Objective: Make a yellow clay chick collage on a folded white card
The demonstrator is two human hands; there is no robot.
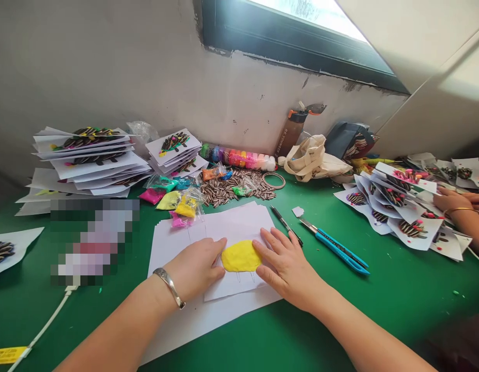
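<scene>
A flattened yellow clay oval (pixel 241 256) lies on a white sheet (pixel 223 292) with short pencil lines below the clay. At the clay's left edge is my left hand (pixel 195 266), its thumb and index finger apart and nothing visible between them; its other fingers are partly hidden. My right hand (pixel 288 268) rests palm down with fingers spread, its fingertips touching the clay's right edge. More white paper (pixel 173 320) is stacked underneath. Beyond the sheet are bags of colored clay (pixel 187 206) and a pile of striped seeds (pixel 239 186).
A black pen (pixel 286 225) and a blue cutter (pixel 336 247) lie right of the paper. Stacked seed pictures (pixel 95 160) stand back left. At right, another person's hands (pixel 456 201) are beside more pictures (pixel 402 206). A bottle (pixel 291 132) stands by the wall.
</scene>
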